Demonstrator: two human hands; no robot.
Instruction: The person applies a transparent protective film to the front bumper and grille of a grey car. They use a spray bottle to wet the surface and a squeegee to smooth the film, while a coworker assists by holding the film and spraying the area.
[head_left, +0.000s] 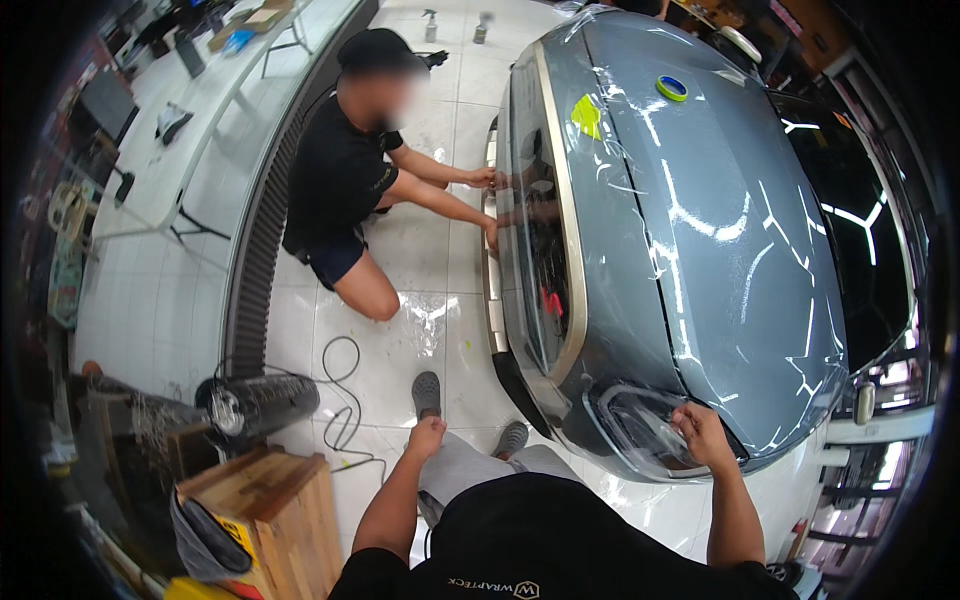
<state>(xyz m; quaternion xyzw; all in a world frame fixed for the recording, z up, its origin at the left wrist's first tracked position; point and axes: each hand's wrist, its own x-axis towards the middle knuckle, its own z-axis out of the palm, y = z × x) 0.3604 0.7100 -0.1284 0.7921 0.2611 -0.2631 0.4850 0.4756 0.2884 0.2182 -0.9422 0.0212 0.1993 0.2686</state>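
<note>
Glossy white tiles make up the floor (470,340) beneath a blue-grey car (740,250). At the car's near front corner, the right hand (700,437) has its fingertips drawn together by clear film (620,402) over the headlight (645,432); whether they pinch it cannot be told. The left hand (427,437) is curled closed above the thigh, its inside hidden. Beyond, a co-worker (335,180) crouches with both hands at the bumper (492,275). A green-and-blue tape roll (673,96) lies toward the bonnet's far edge. Left of the legs, a wooden crate (295,510) has dark cloth (205,530) over its left edge; its contents are hidden. Two spray bottles, one pale (430,28), one darker (481,30), stand near the floor's far edge, their fill unclear. Toward the worktop's (205,130) far end sits a cardboard box (265,17), a blue item (238,42) in or against it.
</note>
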